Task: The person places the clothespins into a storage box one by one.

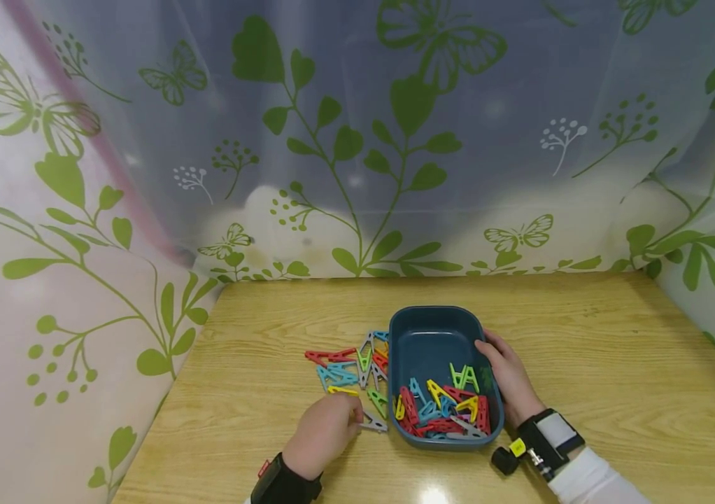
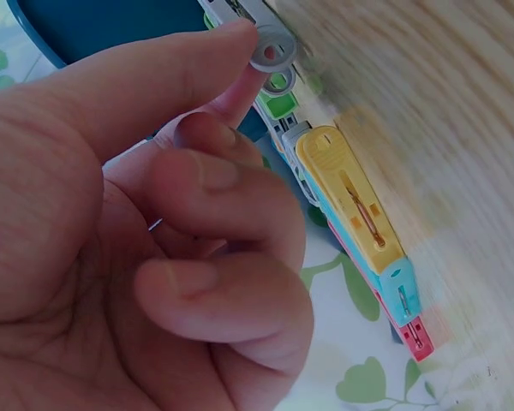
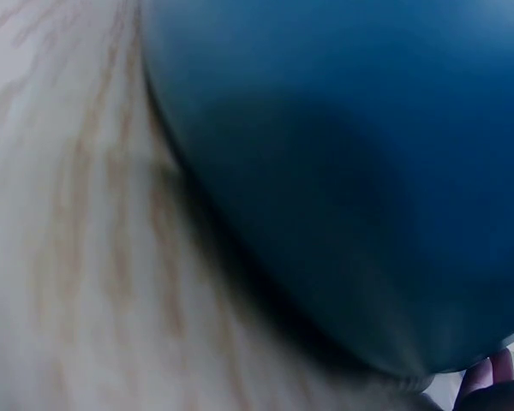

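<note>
My left hand (image 1: 326, 428) is low over the table, left of a dark blue plastic tub (image 1: 409, 350). Its thumb and index finger pinch the end of a grey clothespin (image 2: 274, 50), while the other fingers curl loosely. That clothespin (image 1: 373, 422) points toward the tub's wall. On the tub's right side, my right hand (image 1: 513, 381) grips the rim, thumb over the edge and fingers along the outer wall. Several red, blue, yellow, green and grey clothespins (image 1: 439, 406) lie in the tub's near half. The tub's outer wall (image 3: 351, 171) fills most of the right wrist view.
Left of the tub, loose clothespins (image 1: 337, 374) are spread on the wooden table (image 1: 257, 336), including a yellow clothespin (image 2: 351, 201) close to my left fingers. A patterned curtain (image 1: 357, 140) with green leaves and butterflies encloses the table's back and sides.
</note>
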Motion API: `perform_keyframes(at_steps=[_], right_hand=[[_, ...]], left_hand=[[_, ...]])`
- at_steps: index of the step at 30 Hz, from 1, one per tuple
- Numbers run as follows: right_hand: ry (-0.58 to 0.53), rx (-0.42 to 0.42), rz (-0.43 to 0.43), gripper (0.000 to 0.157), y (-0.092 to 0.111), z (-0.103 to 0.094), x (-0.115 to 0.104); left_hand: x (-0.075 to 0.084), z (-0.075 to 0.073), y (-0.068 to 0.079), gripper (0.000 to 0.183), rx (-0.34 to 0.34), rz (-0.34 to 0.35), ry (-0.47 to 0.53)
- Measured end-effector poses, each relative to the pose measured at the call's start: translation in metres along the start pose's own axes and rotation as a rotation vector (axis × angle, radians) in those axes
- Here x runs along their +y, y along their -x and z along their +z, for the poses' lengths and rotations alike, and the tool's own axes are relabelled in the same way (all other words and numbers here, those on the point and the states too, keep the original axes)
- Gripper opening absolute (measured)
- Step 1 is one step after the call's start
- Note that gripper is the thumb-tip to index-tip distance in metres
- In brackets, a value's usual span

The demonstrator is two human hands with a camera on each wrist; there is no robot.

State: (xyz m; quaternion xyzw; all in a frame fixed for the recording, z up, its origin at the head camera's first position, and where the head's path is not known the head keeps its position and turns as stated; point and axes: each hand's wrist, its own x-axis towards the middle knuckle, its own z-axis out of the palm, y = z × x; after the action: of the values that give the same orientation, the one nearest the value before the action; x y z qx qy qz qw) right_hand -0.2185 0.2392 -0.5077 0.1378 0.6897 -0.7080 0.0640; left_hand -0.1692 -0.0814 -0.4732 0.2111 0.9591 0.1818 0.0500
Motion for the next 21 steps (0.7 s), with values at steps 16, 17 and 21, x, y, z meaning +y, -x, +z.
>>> perform_keyframes(at_steps=[16, 17, 21], right_hand=[[-0.011, -0.005, 0.006, 0.065, 0.0, 0.0, -0.001], [-0.009, -0.003, 0.005, 0.065, 0.0, 0.0, -0.001], [0.007, 0.0, -0.002, 0.064, 0.0, -0.001, 0.0]], left_hand=[[0.01, -0.02, 0.004, 0.009, 0.231, -0.016, 0.002], [0.012, -0.022, 0.004, 0.008, 0.248, -0.019, 0.0], [0.02, -0.032, 0.002, 0.008, 0.314, -0.021, -0.006]])
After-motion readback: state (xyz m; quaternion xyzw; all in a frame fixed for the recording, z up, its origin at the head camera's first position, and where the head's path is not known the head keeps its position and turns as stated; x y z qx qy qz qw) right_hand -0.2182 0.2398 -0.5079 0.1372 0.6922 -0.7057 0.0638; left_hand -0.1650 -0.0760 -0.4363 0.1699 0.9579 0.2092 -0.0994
